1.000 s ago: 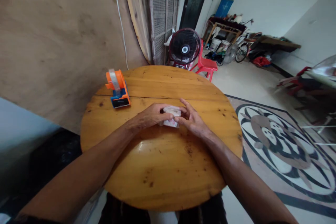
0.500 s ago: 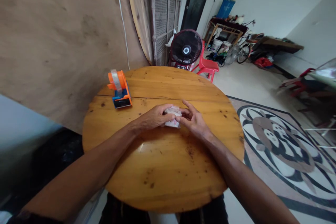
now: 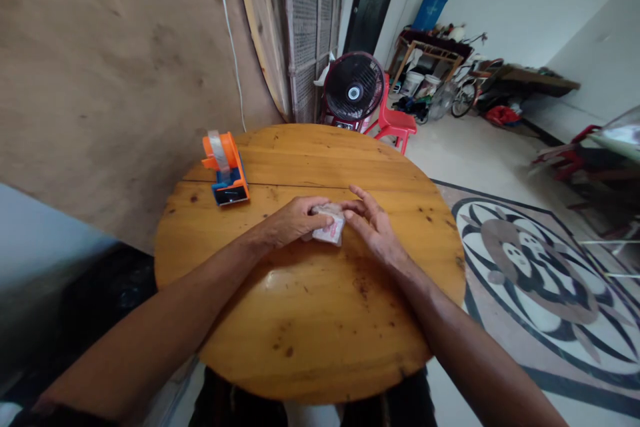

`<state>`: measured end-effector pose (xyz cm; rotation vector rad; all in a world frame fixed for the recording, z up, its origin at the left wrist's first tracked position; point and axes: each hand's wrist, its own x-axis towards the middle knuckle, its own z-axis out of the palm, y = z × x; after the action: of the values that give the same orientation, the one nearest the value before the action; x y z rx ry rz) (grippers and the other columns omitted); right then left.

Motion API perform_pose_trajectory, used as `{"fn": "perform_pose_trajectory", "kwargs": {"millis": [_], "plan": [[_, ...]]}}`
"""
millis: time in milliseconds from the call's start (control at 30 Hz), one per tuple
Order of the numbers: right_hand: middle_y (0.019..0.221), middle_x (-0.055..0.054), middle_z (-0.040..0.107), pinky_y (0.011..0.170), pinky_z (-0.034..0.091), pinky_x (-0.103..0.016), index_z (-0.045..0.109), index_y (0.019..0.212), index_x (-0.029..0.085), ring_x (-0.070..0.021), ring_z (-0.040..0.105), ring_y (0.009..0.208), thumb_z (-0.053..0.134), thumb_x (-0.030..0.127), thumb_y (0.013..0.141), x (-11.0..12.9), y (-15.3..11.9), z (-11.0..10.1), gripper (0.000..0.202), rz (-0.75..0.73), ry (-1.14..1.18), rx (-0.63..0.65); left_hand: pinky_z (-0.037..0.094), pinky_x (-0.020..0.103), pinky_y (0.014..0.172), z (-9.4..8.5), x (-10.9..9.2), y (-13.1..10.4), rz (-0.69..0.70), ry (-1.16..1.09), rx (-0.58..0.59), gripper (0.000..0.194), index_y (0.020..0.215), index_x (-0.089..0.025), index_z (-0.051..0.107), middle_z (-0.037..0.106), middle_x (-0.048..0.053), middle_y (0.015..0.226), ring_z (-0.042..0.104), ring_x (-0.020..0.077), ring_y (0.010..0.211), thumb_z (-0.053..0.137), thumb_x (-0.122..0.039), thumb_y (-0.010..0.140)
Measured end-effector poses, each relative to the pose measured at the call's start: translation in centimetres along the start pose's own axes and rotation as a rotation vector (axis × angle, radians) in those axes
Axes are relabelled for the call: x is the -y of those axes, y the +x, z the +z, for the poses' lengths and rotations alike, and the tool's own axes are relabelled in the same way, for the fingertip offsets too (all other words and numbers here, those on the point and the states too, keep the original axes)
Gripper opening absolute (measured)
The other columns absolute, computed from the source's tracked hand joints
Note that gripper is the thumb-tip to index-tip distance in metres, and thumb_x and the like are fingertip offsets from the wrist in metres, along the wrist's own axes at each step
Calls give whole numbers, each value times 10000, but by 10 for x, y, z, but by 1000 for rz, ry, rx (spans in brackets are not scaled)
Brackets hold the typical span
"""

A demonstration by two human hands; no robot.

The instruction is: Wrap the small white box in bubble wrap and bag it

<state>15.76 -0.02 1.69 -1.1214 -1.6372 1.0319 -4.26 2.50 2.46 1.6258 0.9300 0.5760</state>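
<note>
A small whitish box-shaped packet with pinkish-red print [image 3: 329, 232] is at the middle of the round wooden table [image 3: 320, 327]. My left hand [image 3: 294, 221] grips it from the left, thumb across its top and fingers around the far side. Close to the packet's right side is my right hand [image 3: 371, 223], its fingers apart and the index finger stretched forward. The right thumb tip lies by the packet's edge; whether it touches I cannot tell. What the packet contains is hidden.
An orange and blue tape dispenser [image 3: 227, 170] with a roll of clear tape stands at the table's left. Beyond the far edge are a dark red fan [image 3: 354, 88] and a red plastic chair [image 3: 397, 121]. A wooden board [image 3: 110, 80] borders the left side.
My right thumb has drawn back to the right from the packet's top, and more of the printed face shows. My left hand keeps its grip.
</note>
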Motion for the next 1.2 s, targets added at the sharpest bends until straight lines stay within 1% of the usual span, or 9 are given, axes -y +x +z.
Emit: {"fn": "perform_pose_trajectory", "kwargs": {"millis": [133,333,533,700,800,867,967,1067,1200], "plan": [[1110,-97,660,968,463,-436,532,1196,240,-237,622,1039,681,479,760,-2,7,-1,519,42,125,12,328,204,497,0,-1,-1,5,-88,47,425,1168,-173,573,587,7,786,473,99,588,577,-390,803],[1018,-64,670,903,480,-392,623,998,223,-200,626,933,705,435,734,0,10,-1,348,36,101,9,323,205,493,-1,-6,-3,30,-96,69,422,1191,-175,570,596,11,794,469,100,588,562,-355,809],[939,-44,668,803,490,-357,642,1003,230,-181,610,845,727,420,709,0,16,-2,361,12,-9,-6,337,211,508,1,-7,-3,50,-87,65,421,1181,-173,587,610,10,818,487,102,610,578,-353,801],[996,-59,674,907,452,-401,647,1061,239,-207,609,956,720,412,731,1,16,-8,379,-55,-104,-17,378,225,557,2,-6,-2,1,-92,22,535,1260,-143,538,628,35,868,540,126,675,603,-362,776],[989,-64,682,896,458,-400,648,1076,229,-209,620,949,730,411,724,1,17,-10,404,-40,-118,2,396,231,590,2,-8,-2,9,-74,26,541,1262,-140,536,633,42,898,562,141,728,606,-361,773],[974,-65,690,883,463,-396,663,1038,217,-204,629,912,737,415,716,-1,18,-9,385,-39,-127,-13,402,231,603,2,-8,-2,34,-63,37,498,1225,-151,560,638,39,909,571,145,748,604,-365,777],[908,-55,704,849,480,-387,690,929,210,-194,635,842,715,421,736,-4,19,-6,286,-56,-135,-85,410,233,614,2,-5,-2,60,-66,49,445,1181,-166,586,643,35,912,575,145,753,601,-367,784],[864,-47,711,816,496,-368,698,835,210,-189,637,809,672,422,774,-3,20,-5,222,-75,-129,-161,412,235,616,2,-2,0,73,-78,62,458,1199,-175,581,641,32,909,572,142,748,611,-364,783],[896,-46,714,836,501,-372,693,858,215,-196,644,843,678,424,768,4,18,-9,228,-63,-71,-164,404,231,592,2,0,1,41,-73,42,496,1225,-173,572,644,35,903,571,146,732,626,-372,774]]}}
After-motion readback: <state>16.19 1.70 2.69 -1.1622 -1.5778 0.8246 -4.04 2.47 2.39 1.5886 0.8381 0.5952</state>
